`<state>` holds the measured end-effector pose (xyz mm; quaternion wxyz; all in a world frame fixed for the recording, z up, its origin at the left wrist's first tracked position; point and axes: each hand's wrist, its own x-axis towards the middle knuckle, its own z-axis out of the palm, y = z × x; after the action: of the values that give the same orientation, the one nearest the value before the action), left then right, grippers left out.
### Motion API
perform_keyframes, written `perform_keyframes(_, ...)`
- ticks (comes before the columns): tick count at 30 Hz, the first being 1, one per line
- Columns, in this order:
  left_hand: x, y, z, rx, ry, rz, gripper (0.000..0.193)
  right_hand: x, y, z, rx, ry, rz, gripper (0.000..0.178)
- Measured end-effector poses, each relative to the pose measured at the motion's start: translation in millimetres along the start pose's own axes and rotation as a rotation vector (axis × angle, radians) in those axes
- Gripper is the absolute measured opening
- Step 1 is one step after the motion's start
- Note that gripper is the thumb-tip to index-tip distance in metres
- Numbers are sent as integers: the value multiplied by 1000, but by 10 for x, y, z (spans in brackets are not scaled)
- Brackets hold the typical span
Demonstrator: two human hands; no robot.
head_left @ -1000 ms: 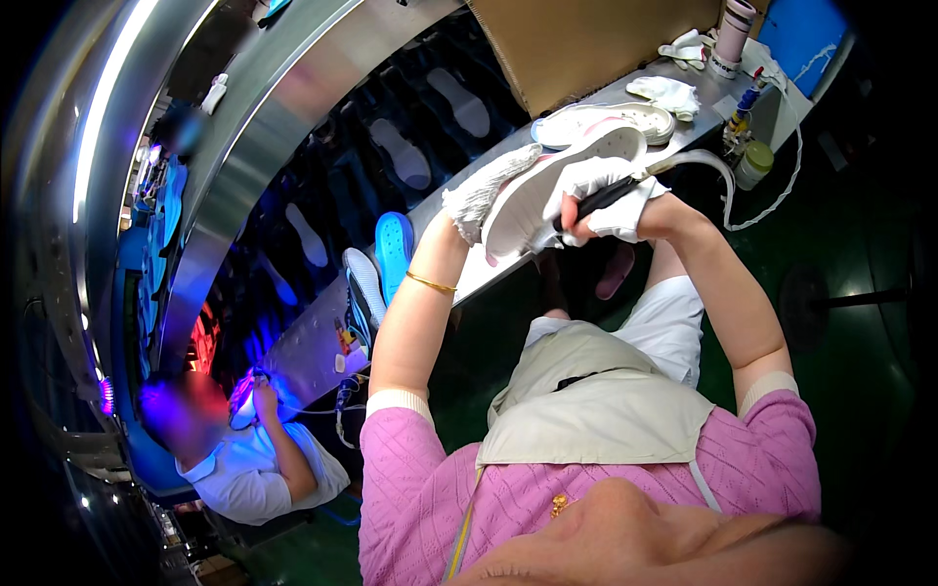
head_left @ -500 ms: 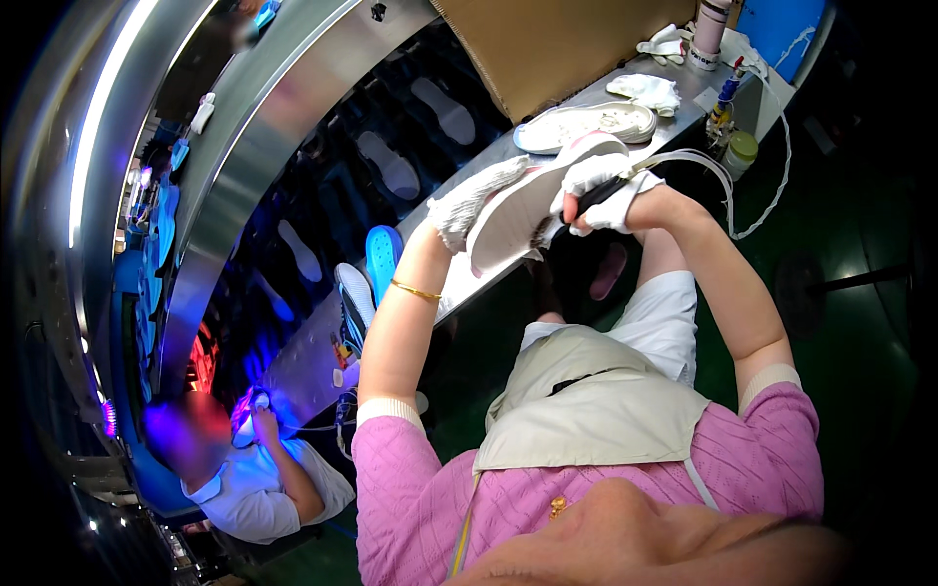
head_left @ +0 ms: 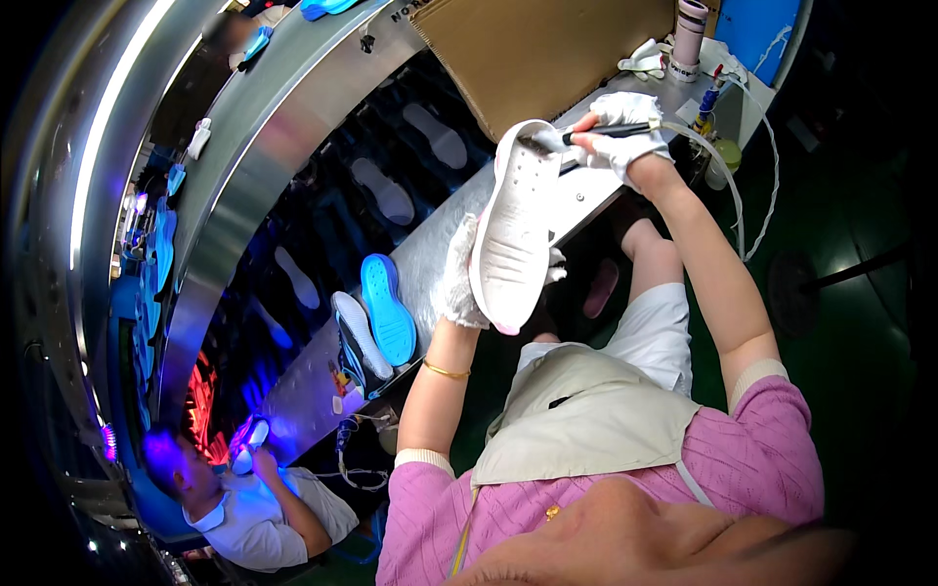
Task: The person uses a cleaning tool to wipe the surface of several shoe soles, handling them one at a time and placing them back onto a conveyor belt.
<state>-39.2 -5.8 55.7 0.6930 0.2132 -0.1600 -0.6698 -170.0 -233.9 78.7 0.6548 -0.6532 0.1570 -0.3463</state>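
Observation:
My left hand, in a white fabric glove, grips a white shoe sole from its left side and underneath. The sole is tilted up, its hollow inner face with small holes turned toward me and its lower tip pinkish. In my right hand, whose white glove leaves fingertips bare, is a black-handled brush joined to a clear tube. The bristles reach inside the far end of the sole, at its rim; whether they touch is hard to tell.
A metal bench runs beneath my hands, with a blue sole and a pale-lined sole on it. A cardboard box, a pink bottle and a white glove stand or lie beyond. Lower left, a co-worker holds a sole.
The sole in my left hand has turned from its side to show its inner face, and come nearer. My right hand with the brush has moved away from me, to the sole's far end.

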Motion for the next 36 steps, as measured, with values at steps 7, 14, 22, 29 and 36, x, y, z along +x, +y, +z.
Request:
perform_keyframes(7, -23, 67, -156, -69, 68, 150, 55, -716, 5, 502, -15, -257, -91, 16)
perform_keyframes(14, -174, 65, -100, 40, 133, 224, 53, -693, -123, 439, -283, -249, -422, 15)
perform_keyframes(22, -193, 109, -125, 81, 256, 267, 56, -708, -351, 332, -520, -719, -441, 20)
perform_keyframes(29, -329, -48, -68, 74, 118, 235, 60, -479, -301, 373, -392, -374, -461, 20)
perform_keyframes(36, -348, -66, -28, 72, 187, 340, 59, -640, -344, 288, -367, -358, -444, 19)
